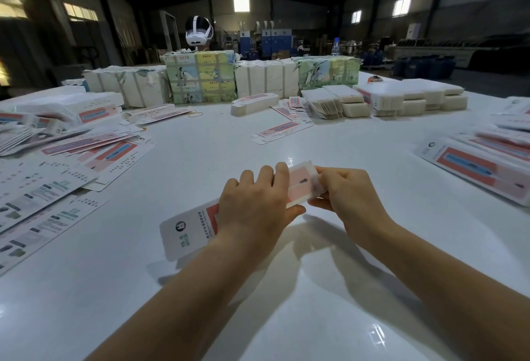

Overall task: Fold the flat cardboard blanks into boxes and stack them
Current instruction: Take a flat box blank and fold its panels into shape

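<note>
Both hands hold one long carton blank above the white table (286,317). Wrapped over the middle of the carton blank (195,226), the left hand (252,205) has its fingers curled across the top and its thumb tucked under the near edge. At the far end of the same piece, the right hand (344,194) pinches the pink printed end between thumb and curled fingers; that end is blurred, so the fold there cannot be told. Out from under the left wrist pokes the white rounded end with a round logo, slanting down toward the person.

Left of the grip, loose flat blanks (86,154) lie fanned and overlapping. Beyond the grip, a single flat blank (282,129) lies alone on the table. Farther beyond it sit white stacks of blanks (413,96) and taped paper-wrapped bundles (200,79). A white headset (198,31) shows above the bundles, and a clear plastic bottle (336,46) stands behind them to the right. Right of the grip, more printed blanks (470,168) lie spread near the table edge.
</note>
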A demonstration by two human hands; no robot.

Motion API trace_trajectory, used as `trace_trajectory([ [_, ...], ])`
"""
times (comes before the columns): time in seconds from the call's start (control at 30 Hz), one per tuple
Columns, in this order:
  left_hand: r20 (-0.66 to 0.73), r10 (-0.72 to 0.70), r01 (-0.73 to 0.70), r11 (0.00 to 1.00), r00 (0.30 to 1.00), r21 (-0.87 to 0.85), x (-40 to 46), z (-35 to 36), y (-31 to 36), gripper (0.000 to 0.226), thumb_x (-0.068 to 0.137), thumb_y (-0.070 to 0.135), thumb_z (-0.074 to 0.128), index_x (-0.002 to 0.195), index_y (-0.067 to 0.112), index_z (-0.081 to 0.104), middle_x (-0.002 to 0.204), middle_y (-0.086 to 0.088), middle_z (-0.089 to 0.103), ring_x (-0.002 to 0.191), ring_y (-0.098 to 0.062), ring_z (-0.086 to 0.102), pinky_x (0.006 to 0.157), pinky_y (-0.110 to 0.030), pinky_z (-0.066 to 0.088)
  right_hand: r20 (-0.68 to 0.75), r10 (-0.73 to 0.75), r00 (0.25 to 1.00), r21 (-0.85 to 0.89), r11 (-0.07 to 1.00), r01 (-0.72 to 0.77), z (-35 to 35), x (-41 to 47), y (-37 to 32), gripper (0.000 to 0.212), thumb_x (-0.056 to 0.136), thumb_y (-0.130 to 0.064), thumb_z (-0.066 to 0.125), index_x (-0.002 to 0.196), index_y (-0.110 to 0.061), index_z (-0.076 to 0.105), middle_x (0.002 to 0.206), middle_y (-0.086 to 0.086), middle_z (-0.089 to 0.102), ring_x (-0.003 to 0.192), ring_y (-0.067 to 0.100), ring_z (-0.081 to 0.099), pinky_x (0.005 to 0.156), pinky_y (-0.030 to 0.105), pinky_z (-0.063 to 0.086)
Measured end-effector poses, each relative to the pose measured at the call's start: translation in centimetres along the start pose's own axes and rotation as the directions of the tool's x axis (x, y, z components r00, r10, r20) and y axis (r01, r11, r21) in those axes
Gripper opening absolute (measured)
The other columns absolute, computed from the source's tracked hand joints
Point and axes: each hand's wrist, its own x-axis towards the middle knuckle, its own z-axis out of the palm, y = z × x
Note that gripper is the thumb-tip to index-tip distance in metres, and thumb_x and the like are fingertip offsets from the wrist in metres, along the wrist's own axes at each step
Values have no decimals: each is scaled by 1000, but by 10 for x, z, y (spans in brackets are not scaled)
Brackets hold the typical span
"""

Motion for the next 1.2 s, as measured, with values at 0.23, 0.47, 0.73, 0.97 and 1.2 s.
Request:
trace_trajectory([
  [0.23,-17,-49,48,998,999,-39,0,1,1,71,81,63,55,127,9,55,92,-5,63,74,-25,60,56,-29,38,47,-322,946,-460,833,306,5,-7,7,23,94,-7,44,91,-7,67,73,6,67,70,20,56,66,29,45],
  [0.47,-101,-94,98,995,990,30,1,0,6,68,64,63,73,102,7,70,68,-3,62,51,-21,57,42,-24,40,75,-395,916,-493,783,378,8,-11,7,22,99,-10,40,98,-6,61,74,1,62,73,5,53,58,16,37],
  [0.73,-47,-78,79,997,996,17,2,2,3,70,61,66,73,101,9,71,67,-2,62,50,-19,57,40,-24,37,73,-287,955,-366,883,293,5,-7,5,23,97,-12,45,100,-12,68,87,0,70,82,17,60,75,30,46],
  [0.97,15,-51,51,999,999,17,1,-3,-3,71,72,71,57,110,12,65,75,0,62,59,-18,60,45,-25,35,156,-255,954,-325,899,293,6,-8,4,24,96,-10,44,100,-14,68,83,1,69,79,22,58,75,41,48],
  [1.2,64,59,-55,997,996,-62,2,7,-14,73,82,74,29,131,20,37,107,1,54,91,-21,55,62,-30,29,332,-380,863,-446,743,499,-6,2,5,71,83,-19,57,148,-12,28,149,-4,33,135,11,34,112,25,29],
])
